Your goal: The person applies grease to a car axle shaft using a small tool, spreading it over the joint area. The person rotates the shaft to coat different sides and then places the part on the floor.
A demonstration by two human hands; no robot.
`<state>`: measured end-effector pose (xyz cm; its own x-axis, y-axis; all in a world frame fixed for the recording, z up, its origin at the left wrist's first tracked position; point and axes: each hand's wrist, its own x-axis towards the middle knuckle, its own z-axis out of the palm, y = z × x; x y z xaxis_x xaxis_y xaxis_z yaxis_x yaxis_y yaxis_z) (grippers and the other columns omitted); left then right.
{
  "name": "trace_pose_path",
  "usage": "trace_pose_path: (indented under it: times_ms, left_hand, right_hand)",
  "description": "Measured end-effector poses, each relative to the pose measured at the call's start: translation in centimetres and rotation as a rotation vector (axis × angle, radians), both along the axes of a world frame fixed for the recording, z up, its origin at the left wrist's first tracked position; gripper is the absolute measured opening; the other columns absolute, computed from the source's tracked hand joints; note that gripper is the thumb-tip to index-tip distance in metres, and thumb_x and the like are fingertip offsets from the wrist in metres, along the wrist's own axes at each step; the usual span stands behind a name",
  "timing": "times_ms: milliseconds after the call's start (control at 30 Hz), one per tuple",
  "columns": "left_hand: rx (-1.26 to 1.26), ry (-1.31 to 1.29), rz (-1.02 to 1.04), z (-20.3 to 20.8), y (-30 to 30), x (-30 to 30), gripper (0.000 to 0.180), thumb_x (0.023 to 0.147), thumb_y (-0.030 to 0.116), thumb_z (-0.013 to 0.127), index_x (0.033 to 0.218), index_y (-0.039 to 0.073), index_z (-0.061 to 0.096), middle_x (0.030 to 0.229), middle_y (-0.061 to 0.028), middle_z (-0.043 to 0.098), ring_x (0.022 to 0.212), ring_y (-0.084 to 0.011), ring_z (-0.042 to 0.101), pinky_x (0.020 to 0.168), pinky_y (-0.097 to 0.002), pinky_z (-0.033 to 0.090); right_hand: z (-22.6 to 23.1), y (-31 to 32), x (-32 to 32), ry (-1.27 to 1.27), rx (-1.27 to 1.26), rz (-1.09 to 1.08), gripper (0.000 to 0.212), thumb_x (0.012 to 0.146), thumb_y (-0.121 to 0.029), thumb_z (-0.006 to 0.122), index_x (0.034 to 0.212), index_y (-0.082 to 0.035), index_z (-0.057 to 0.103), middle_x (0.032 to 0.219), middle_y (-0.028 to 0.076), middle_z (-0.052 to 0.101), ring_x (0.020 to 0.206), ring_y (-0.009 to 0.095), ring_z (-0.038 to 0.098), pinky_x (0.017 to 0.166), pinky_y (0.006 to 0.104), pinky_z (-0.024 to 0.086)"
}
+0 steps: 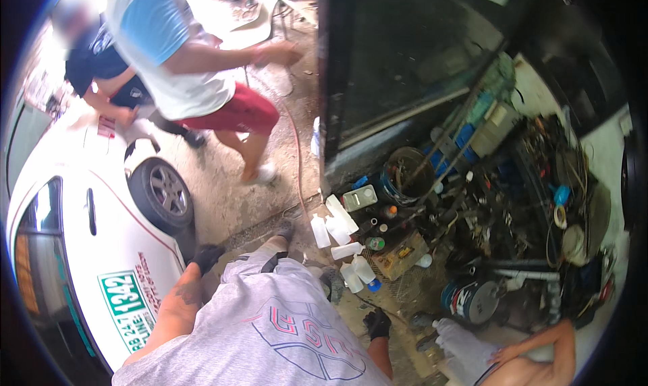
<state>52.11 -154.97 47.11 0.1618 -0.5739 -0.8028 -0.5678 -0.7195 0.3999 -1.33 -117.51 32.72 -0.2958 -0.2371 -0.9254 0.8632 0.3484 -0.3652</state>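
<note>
My left hand [206, 257], in a black glove, hangs beside the white car [94, 264], close to its wheel [162, 194]. Its fingers are dark and run together, so their pose is unclear. My right hand [378, 324], also in a black glove, hangs low at my other side with its fingers loosely apart and nothing visible in them. Ahead of it on the floor are white plastic bottles [352, 277], a blue cap [374, 285] and a worn cardboard box [403, 256]. More white bottles [331, 229] lie farther off.
A person in a white and blue shirt [175, 62] strides past; another in dark clothing [101, 62] bends by the car. A shirtless person [533, 362] is low at the right. A hose [297, 150], buckets [408, 173], a drum [470, 299] and piled parts [499, 204] crowd the floor.
</note>
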Motion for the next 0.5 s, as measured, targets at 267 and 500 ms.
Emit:
trace_pose_path:
  times_ms: [267,500]
  left_hand:
    - [0.097,0.102,0.286,-9.1,16.2,10.0,0.032,0.093,0.042,0.064,0.11,0.015,0.065,0.093,-0.0044,0.066,0.069,-0.0212,0.061,0.059,-0.0402,0.046]
    - [0.025,0.35,0.297,-12.1,10.7,13.2,0.026,0.096,0.036,0.06,0.102,0.012,0.065,0.084,-0.0036,0.064,0.068,-0.019,0.062,0.061,-0.0391,0.047]
  right_hand:
    - [2.5,-11.7,-5.0,0.269,-0.017,0.237,0.025,0.095,-0.028,0.065,0.108,-0.007,0.061,0.089,0.01,0.064,0.074,0.025,0.064,0.071,0.0466,0.057]
    - [5.5,-22.7,4.0,0.352,0.054,0.462,0.024,0.095,-0.026,0.065,0.107,-0.005,0.063,0.089,0.011,0.066,0.068,0.023,0.067,0.057,0.0393,0.058]
